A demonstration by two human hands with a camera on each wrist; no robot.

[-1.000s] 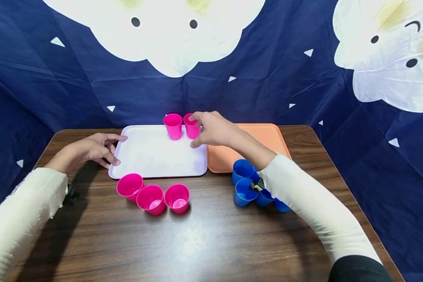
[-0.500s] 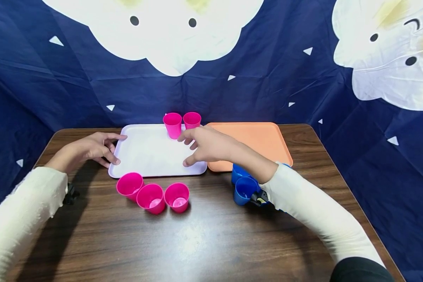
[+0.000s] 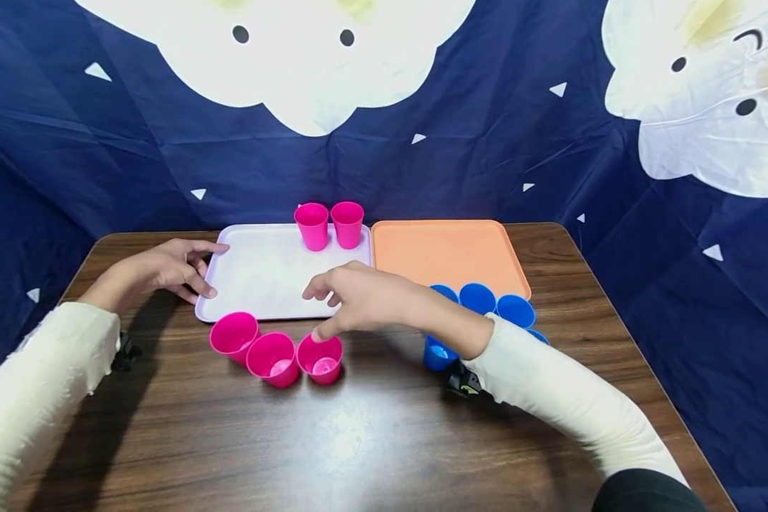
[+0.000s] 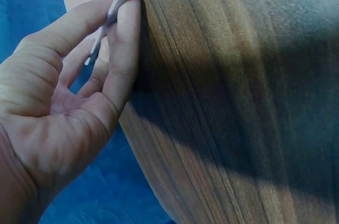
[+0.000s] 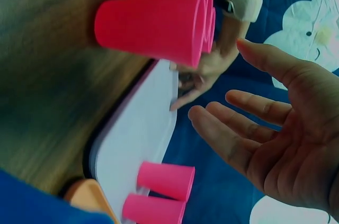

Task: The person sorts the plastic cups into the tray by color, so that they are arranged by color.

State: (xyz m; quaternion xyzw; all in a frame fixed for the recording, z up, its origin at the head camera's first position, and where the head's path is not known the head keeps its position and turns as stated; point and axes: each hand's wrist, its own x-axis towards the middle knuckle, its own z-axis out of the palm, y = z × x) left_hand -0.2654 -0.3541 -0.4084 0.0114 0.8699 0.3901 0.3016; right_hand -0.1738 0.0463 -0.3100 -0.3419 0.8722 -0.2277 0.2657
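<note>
My left hand [image 3: 173, 269] grips the left edge of a pale lavender-white tray [image 3: 256, 277]; in the left wrist view its thumb and fingers pinch the tray rim [image 4: 121, 1]. My right hand [image 3: 371, 299], fingers apart and holding nothing, is over the front of the tray. Its thumb overlaps the rim of the rightmost front pink cup [image 3: 321, 364] in the head view. Two more pink cups, a middle one [image 3: 273, 361] and a left one [image 3: 233, 338], stand beside it on the table. Two other pink cups [image 3: 312, 231] stand upright at the tray's back right.
An orange tray [image 3: 448, 249] lies against the right side of the pale tray. Several blue cups [image 3: 478, 299] stand in front of it, partly hidden by my right forearm. A dark blue curtain [image 3: 384, 171] with cloud prints hangs behind the wooden table [image 3: 243, 441].
My right hand has come away from the back pink cups, moving toward me and slightly left to the front pink cups. My left hand stays on the tray edge.
</note>
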